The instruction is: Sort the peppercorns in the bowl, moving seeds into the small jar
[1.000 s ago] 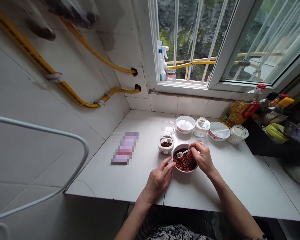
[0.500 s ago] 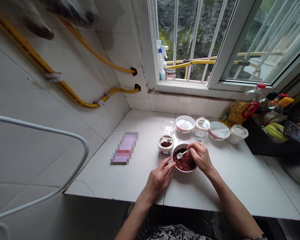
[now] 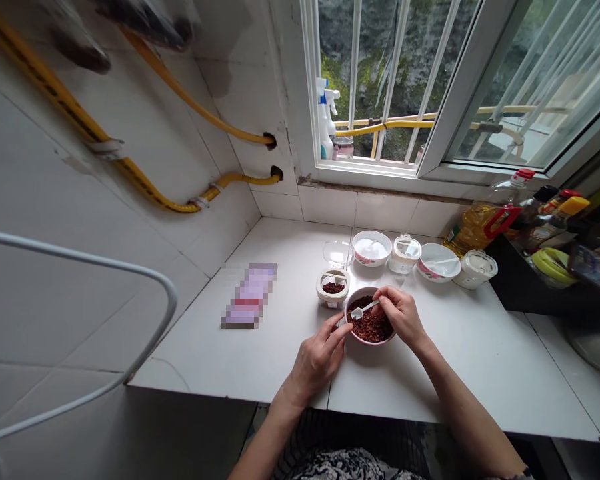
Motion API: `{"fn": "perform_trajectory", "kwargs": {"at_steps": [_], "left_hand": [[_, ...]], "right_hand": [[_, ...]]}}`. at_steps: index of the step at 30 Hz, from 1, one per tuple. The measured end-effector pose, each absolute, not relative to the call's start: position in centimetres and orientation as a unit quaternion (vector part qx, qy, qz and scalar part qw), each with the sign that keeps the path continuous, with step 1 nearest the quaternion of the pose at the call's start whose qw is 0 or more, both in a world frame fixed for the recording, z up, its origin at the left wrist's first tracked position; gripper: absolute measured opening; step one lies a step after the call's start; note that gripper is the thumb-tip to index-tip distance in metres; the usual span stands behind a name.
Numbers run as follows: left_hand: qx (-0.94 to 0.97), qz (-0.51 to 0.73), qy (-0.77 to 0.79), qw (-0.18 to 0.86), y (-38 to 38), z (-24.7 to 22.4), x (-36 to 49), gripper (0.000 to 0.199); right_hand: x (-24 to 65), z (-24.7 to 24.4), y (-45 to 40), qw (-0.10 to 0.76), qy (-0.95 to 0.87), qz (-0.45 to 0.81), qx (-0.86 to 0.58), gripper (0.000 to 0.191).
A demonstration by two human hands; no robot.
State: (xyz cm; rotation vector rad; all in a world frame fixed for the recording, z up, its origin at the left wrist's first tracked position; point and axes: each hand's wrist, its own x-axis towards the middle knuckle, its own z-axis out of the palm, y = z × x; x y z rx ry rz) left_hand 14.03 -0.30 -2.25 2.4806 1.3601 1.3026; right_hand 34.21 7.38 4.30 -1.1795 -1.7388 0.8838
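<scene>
A small bowl point(image 3: 373, 343) full of dark red Sichuan peppercorns point(image 3: 373, 328) stands on the counter before me. My left hand point(image 3: 319, 351) grips its left rim between thumb and fingers. Pinched in my right hand point(image 3: 400, 312) is the handle of a small white spoon point(image 3: 359, 313); its scoop lies at the surface of the peppercorns, towards the bowl's left. Just behind and to the left sits a lidded seasoning jar point(image 3: 333, 288), its clear lid raised and some peppercorns inside.
Along the back are a bowl of white granules point(image 3: 372, 249), a closed jar point(image 3: 405, 254), another flowered bowl point(image 3: 439, 263) and a second closed jar point(image 3: 477, 270). An oil bottle point(image 3: 475, 217) stands at right. A blurred purple packet point(image 3: 250, 297) lies at left.
The spoon's scoop has shifted slightly left and down among the peppercorns. My left hand stays at the bowl's rim. The camera view has moved a little.
</scene>
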Motion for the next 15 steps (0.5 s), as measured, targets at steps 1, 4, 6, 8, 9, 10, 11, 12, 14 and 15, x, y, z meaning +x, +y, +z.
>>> {"fn": "perform_trajectory", "kwargs": {"at_steps": [1,4,6,8,9,10,11,12,14,15], "left_hand": [[0.796,0.418,0.438,0.014,-0.30,-2.22,14.03,0.042],[0.796,0.419,0.436,0.015,-0.31,-2.16,14.03,0.042],[0.796,0.420,0.435,0.015,-0.31,-2.16,14.03,0.042],[0.797,0.418,0.436,0.015,-0.32,-2.17,14.01,0.044],[0.797,0.417,0.436,0.015,-0.32,-2.18,14.00,0.044],[0.798,0.416,0.436,0.015,-0.33,-2.19,13.99,0.045],[0.798,0.415,0.436,0.015,-0.33,-2.20,13.98,0.045],[0.798,0.415,0.436,0.015,-0.33,-2.21,13.98,0.045],[0.797,0.417,0.437,0.015,-0.33,-2.23,13.99,0.043],[0.797,0.418,0.436,0.015,-0.32,-2.24,14.01,0.043]], "right_hand": [[34.14,4.28,7.37,0.416,-0.698,0.349,-0.467,0.016],[34.01,4.26,7.36,0.416,-0.698,0.348,-0.468,0.016],[34.07,4.26,7.40,0.422,-0.682,0.363,-0.475,0.016],[34.23,4.28,7.47,0.434,-0.662,0.377,-0.480,0.015],[34.33,4.30,7.52,0.440,-0.655,0.381,-0.481,0.015],[34.42,4.32,7.57,0.445,-0.650,0.383,-0.482,0.014],[34.51,4.35,7.62,0.448,-0.647,0.384,-0.483,0.014],[34.57,4.39,7.66,0.449,-0.643,0.388,-0.484,0.014],[34.62,4.55,7.74,0.450,-0.630,0.405,-0.487,0.014],[34.59,4.68,7.76,0.453,-0.620,0.416,-0.487,0.015]]}}
